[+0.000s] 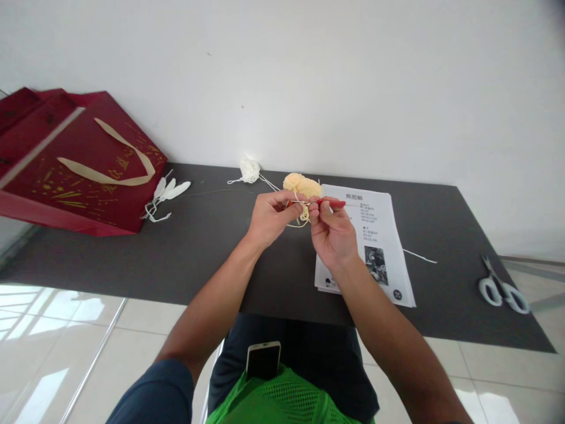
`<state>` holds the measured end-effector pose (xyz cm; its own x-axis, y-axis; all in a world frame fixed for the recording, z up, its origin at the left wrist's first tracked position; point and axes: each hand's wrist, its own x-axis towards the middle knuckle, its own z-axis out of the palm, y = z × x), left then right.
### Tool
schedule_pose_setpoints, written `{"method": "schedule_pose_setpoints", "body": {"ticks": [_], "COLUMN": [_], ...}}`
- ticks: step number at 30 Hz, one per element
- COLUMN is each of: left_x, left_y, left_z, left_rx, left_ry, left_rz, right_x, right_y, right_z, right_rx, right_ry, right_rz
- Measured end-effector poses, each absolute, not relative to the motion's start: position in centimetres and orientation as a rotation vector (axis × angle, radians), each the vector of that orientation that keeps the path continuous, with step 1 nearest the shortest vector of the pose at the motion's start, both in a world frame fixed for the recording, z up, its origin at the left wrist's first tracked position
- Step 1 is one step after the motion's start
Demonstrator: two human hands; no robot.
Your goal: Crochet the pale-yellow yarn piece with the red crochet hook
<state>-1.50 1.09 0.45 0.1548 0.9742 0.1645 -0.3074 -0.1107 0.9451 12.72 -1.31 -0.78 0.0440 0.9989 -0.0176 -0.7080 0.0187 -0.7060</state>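
Observation:
My right hand point(336, 235) pinches a crochet hook point(337, 204) by its red handle, with the thin shaft pointing left. Close beside it, my left hand point(272, 217) is closed on pale yellow yarn point(298, 198) at the hook's tip. Whatever crocheted piece is between the fingers is mostly hidden and too small to make out. Just behind the hands lies a pale yellow yarn ball point(304, 184), and loose yellow strands point(304, 217) hang below the fingers. A small white yarn bundle point(249, 169) rests against the wall, its strand running toward my left hand.
Printed sheets point(388, 235) lie under and right of my right hand. Scissors point(502, 288) are at the table's point(445, 224) right end. A red paper bag point(88, 171) stands at the left, with small white crocheted pieces point(170, 190) beside it. A phone point(263, 360) is on my lap.

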Motion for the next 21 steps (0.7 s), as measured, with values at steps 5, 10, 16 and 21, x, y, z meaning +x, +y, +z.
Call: {"method": "schedule_pose_setpoints", "body": {"ticks": [5, 10, 16, 21], "left_x": [-1.3, -0.9, -0.5, 0.0], "left_y": [1.2, 1.0, 0.6, 0.3], "left_z": [0.0, -0.1, -0.1, 0.0], "left_rx": [1.26, 1.171, 1.155, 1.151], "left_ry": [0.895, 0.921, 0.98, 0.968], "left_rz": [1.359, 1.383, 1.407, 1.413], "right_x": [11.8, 11.3, 10.6, 10.2], "right_y": [-1.8, -1.8, -1.9, -2.1], "right_z": [-0.3, -0.4, -0.6, -0.7], "right_rx": [-0.626, -0.651, -0.67, -0.682], "right_ry": [-0.531, -0.574, -0.582, -0.586], "right_rz": [1.412, 1.368, 1.325, 1.273]}}
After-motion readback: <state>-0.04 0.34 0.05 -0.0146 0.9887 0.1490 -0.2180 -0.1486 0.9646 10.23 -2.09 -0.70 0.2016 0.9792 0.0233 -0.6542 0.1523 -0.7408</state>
